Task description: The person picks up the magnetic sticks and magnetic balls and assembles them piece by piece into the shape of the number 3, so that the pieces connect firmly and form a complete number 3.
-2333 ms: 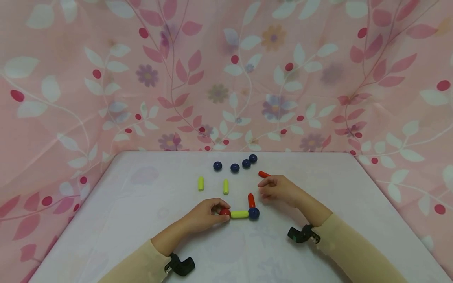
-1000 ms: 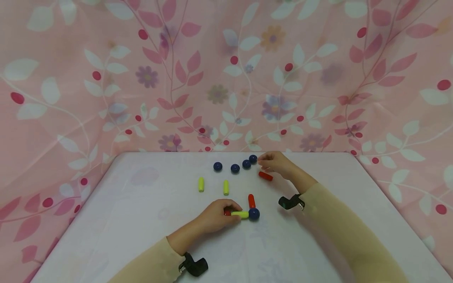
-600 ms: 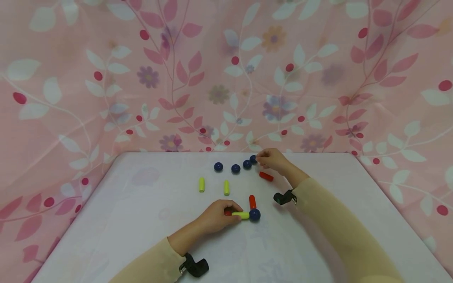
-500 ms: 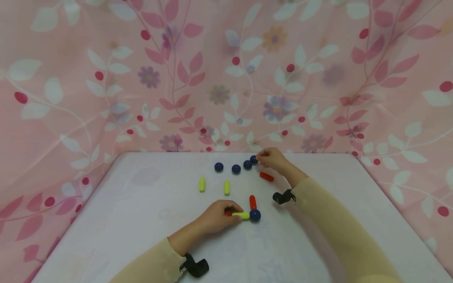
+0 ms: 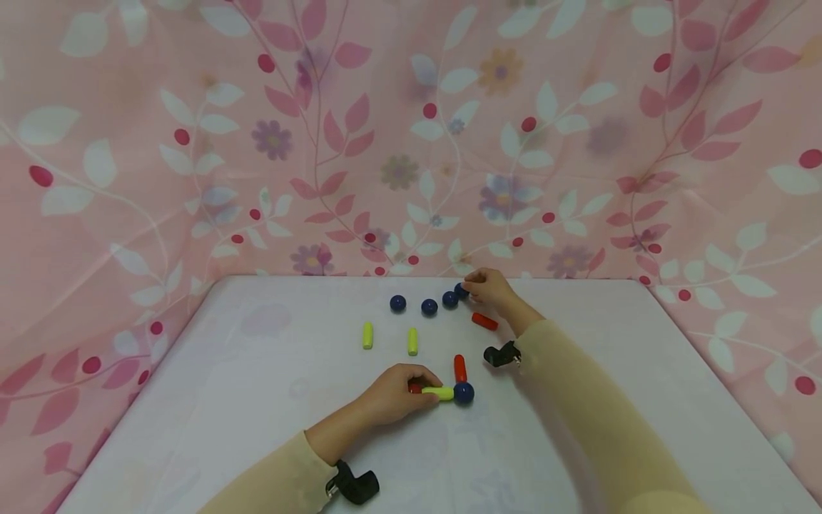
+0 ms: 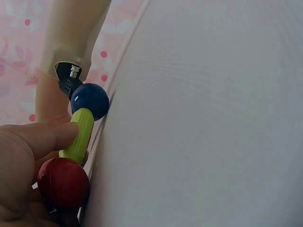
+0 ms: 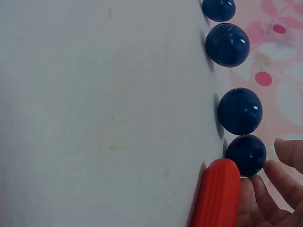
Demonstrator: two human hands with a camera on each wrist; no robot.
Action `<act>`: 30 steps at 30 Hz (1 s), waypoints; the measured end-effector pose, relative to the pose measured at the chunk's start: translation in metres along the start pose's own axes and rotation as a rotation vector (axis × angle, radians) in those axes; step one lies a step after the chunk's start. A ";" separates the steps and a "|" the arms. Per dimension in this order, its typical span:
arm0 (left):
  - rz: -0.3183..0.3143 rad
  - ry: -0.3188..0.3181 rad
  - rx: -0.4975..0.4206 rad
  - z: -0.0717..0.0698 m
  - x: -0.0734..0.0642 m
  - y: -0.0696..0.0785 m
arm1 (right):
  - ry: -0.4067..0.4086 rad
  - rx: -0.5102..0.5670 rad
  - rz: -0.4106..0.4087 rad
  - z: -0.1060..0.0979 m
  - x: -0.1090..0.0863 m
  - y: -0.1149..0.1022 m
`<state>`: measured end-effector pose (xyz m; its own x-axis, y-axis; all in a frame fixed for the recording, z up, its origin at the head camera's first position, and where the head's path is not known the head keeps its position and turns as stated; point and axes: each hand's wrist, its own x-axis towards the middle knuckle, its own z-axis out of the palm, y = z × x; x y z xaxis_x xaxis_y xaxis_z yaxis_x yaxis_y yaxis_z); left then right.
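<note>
From the head view, the left hand [image 5: 394, 394] pinches the joined yellow rod [image 5: 439, 393] between thumb and fingers, low over the bench [image 5: 257, 400]. The red ball [image 5: 414, 389] sits at the rod's near-palm end, partly covered by the fingers; the corner ball [image 5: 464, 393], dark blue, is at the other end, with the upright-pointing red rod [image 5: 459, 368] running away from it toward the far edge. The right hand [image 5: 491, 289] is at the far edge, fingertips at the right side of the end ball [image 5: 460, 290]. The loose red rod [image 5: 484, 321] lies just below that hand.

The left wrist view shows the thumb pressed along the yellow rod, the red ball beside the palm and the corner ball beyond the fingertips.

In the right wrist view, the right hand's digits are parted and gently bent beside the end ball, a gap showing between the uppermost digit and the ball. I cannot tell whether every lower fingertip touches it.
</note>
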<state>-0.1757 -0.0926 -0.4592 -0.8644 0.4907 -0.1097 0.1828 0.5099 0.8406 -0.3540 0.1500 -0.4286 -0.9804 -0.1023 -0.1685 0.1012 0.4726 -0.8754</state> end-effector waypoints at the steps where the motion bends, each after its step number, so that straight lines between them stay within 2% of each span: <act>1: 0.001 0.001 0.002 0.000 0.000 0.000 | 0.000 0.003 0.006 0.001 0.001 0.001; 8: -0.003 -0.002 -0.002 0.001 0.000 0.000 | -0.031 0.037 0.034 0.005 0.002 0.003; 15: 0.004 -0.004 0.006 0.000 -0.001 0.000 | -0.043 -0.032 0.013 0.006 0.001 0.004; 21: 0.002 -0.005 0.006 0.000 -0.001 0.001 | -0.043 -0.037 0.014 0.005 0.003 0.007; 30: 0.015 -0.006 -0.004 0.000 -0.001 0.001 | -0.061 0.005 0.044 -0.002 -0.002 0.008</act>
<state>-0.1747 -0.0927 -0.4578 -0.8585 0.5028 -0.1004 0.1939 0.4997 0.8442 -0.3510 0.1559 -0.4346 -0.9628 -0.1346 -0.2343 0.1453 0.4731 -0.8690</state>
